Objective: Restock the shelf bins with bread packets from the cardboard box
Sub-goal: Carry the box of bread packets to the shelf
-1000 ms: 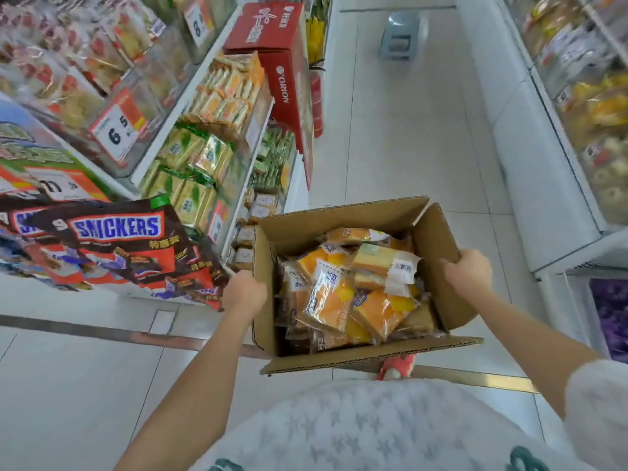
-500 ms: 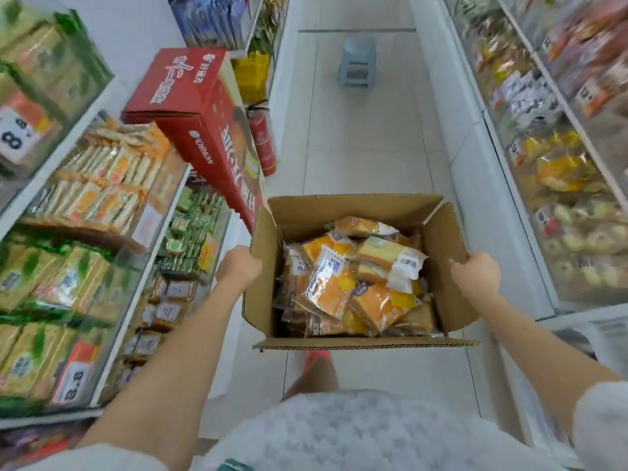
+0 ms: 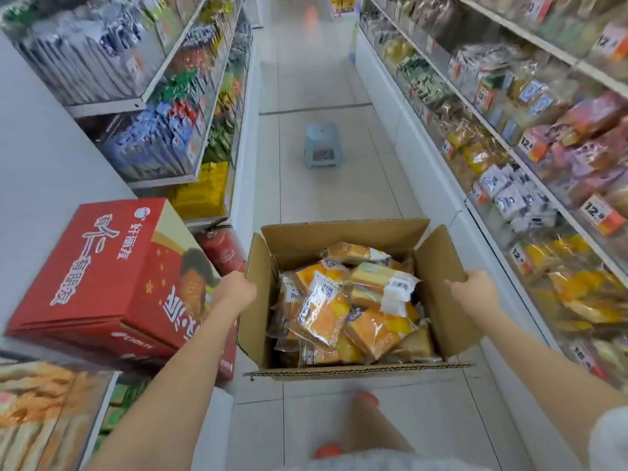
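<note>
I carry an open cardboard box [image 3: 441, 294] in front of me at waist height. Several bread packets [image 3: 343, 307] in clear and orange wrappers fill it. My left hand [image 3: 234, 292] grips the box's left wall. My right hand [image 3: 475, 288] grips the right flap. Clear shelf bins [image 3: 557, 287] with orange price tags run along the right side of the aisle, holding wrapped bread and cakes.
A red carton [image 3: 102, 277] sits on the left shelf end, close to my left arm. A red fire extinguisher [image 3: 222, 248] stands behind it. A small blue stool [image 3: 323, 144] stands in the aisle ahead. Stocked shelves line both sides.
I have walked forward down the aisle with the box. The red carton has slid from ahead to my left, and the stool is closer. Both hands keep their grip.
</note>
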A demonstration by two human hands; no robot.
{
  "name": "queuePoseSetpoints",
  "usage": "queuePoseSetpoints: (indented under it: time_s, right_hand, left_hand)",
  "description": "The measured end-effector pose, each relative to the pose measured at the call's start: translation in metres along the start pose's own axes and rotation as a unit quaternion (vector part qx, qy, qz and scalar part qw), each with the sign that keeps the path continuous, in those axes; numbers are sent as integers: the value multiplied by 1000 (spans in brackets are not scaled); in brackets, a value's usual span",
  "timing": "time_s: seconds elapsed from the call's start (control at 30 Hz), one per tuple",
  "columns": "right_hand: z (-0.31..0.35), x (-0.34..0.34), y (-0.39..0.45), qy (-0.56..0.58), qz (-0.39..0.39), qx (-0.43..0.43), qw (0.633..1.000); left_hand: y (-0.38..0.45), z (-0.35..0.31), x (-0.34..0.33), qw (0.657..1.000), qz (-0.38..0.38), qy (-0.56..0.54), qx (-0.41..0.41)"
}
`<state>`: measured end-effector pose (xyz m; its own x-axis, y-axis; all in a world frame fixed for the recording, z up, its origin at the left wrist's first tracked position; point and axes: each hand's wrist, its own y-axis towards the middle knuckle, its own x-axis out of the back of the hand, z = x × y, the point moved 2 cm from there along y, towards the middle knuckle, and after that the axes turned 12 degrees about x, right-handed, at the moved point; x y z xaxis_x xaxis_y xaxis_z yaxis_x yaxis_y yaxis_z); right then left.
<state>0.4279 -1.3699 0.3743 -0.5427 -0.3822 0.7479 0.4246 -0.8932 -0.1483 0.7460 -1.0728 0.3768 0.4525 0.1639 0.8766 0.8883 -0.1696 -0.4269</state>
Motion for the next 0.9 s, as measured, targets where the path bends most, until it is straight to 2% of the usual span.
queuePoseSetpoints:
  time_s: [0.4,0.6,0.77,0.9]
  right_hand:
    - [127,-43,346,29,13,-13,999]
    - [193,-66,503,25,5,-18,1000]
    - [239,-95,625,18,-4,-53,998]
    - [288,-106,715,57,-25,-48,997]
  left_hand:
    - [273,-236,86,1000,-25,12,-4]
    - [423,-343,127,1000,-14,-4,-14]
    - [551,-443,165,998,29,-28,-43]
    - [634,-516,198,998,28,-13,-54]
